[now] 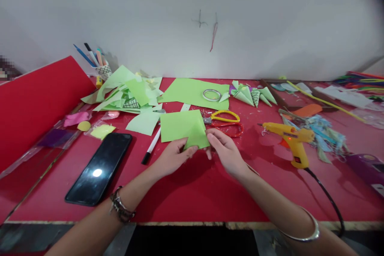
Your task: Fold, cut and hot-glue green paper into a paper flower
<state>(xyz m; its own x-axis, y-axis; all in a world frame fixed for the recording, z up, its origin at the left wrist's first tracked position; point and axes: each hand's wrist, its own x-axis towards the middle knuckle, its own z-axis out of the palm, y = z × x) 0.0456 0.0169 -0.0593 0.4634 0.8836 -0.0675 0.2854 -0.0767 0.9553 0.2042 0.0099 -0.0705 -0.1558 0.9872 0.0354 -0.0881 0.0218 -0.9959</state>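
Note:
A light green sheet of paper (180, 125) is held above the red table, with its near right part folded over. My left hand (174, 157) pinches the near edge of the sheet between thumb and fingers. At the right corner, my right hand (223, 150) grips the paper with thumb and forefinger. Just behind the sheet lie scissors (225, 117) with one yellow and one red handle. A white marker with a black cap (152, 145) lies to the left, partly under the sheet.
A black phone (100, 168) lies on the red table (192, 204) at left. Green paper scraps (129, 92) are piled behind. Paper cones (244, 95) and a tape roll (212, 95) lie at the back. A yellow glue gun (289, 138) with a cord is at right.

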